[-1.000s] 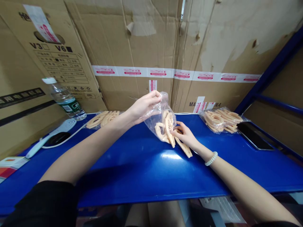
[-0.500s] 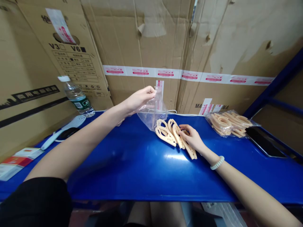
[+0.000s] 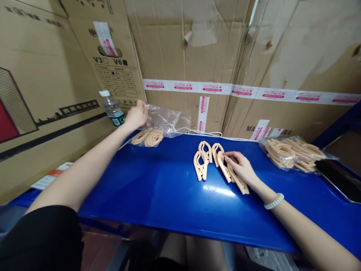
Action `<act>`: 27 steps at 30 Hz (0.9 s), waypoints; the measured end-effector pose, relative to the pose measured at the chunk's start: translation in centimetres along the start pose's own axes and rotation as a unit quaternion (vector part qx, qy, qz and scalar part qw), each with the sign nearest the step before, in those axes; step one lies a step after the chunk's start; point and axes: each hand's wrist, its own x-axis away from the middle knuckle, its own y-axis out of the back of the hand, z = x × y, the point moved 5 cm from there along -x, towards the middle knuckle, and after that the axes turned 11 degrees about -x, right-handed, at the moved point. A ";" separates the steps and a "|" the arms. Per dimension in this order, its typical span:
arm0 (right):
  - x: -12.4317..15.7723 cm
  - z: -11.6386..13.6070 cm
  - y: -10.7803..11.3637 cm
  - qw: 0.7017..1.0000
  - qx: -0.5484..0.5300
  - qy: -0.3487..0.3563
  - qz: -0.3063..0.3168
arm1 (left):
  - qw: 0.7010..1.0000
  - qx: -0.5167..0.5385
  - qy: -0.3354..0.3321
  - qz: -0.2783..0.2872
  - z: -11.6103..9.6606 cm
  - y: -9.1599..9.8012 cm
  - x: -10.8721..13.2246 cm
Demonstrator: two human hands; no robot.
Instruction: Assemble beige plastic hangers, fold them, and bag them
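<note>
1. Now the left hand point(image 3: 138, 114), fingertips pinching the clear bag point(image 3: 169, 118), has swung leftward; the pieces point(image 3: 200, 167) lie loose on the bench point(image 3: 152, 195), seemingly unpacked.
2. Right hand point(image 3: 231, 162) half-curled, touching the rightmost pieces; cannot tell whether it grips.
3. Pieces: peach, smooth, looped, probably plastic. Bag: thin, crinkled, glossy.

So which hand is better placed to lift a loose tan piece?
Probably the right hand: it touches the loose tan pieces, while the left hand is farther off, holding a clear bag.
</note>
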 end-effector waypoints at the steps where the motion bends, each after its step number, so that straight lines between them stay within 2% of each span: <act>1: 0.0 0.1 0.0 1.000 0.004 0.002 0.000 | 0.999 -0.036 0.023 -0.014 1.4 -0.6 0.2; 4: -0.1 0.1 0.1 1.000 0.015 0.003 -0.003 | 0.992 -0.110 0.054 -0.011 4.3 -3.0 1.0; 7: -0.2 0.0 0.1 1.000 0.020 0.004 -0.001 | 0.987 -0.145 0.062 -0.015 6.0 -4.7 1.5; 10: -0.4 -0.1 0.4 1.000 0.028 0.011 0.003 | 0.986 -0.155 0.053 -0.043 6.6 -4.7 1.8; 12: -0.5 0.3 1.2 0.998 0.054 0.019 -0.001 | 0.985 -0.147 0.017 -0.085 5.8 -4.0 2.2; 14: -0.4 1.0 2.3 0.994 0.107 0.023 0.002 | 0.980 -0.124 -0.068 -0.140 3.6 -3.0 3.3; 15: -0.3 1.4 2.9 0.990 0.140 0.019 0.006 | 0.973 -0.106 -0.133 -0.153 1.9 -2.8 4.1; 17: 0.1 2.2 3.9 0.979 0.204 0.001 0.021 | 0.950 -0.073 -0.266 -0.143 -2.0 -2.9 6.6; 18: 0.3 2.6 4.3 0.972 0.232 -0.015 0.036 | 0.932 -0.061 -0.335 -0.120 -4.1 -3.3 8.2; 19: 0.7 2.9 4.5 0.964 0.255 -0.037 0.061 | 0.900 -0.045 -0.424 -0.089 -6.4 -3.9 10.1; 20: 1.0 3.0 4.4 0.955 0.272 -0.062 0.098 | 0.834 -0.021 -0.548 -0.050 -8.7 -4.5 12.5; 21: 1.4 3.1 4.2 0.945 0.282 -0.086 0.141 | 0.771 -0.012 -0.636 -0.014 -10.6 -5.3 14.6; 22: 1.7 3.1 3.9 0.934 0.288 -0.108 0.180 | 0.731 -0.008 -0.682 0.011 -12.1 -5.9 16.1; 23: 2.0 3.1 3.6 0.926 0.290 -0.121 0.209 | 0.712 0.002 -0.701 0.027 -13.4 -6.6 17.0; 25: 2.1 3.0 3.1 0.924 0.281 -0.115 0.235 | 0.712 0.013 -0.700 0.056 -15.5 -8.1 17.4; 27: 1.7 2.9 2.6 0.935 0.259 -0.073 0.232 | 0.719 0.024 -0.688 0.089 -17.3 -9.8 16.9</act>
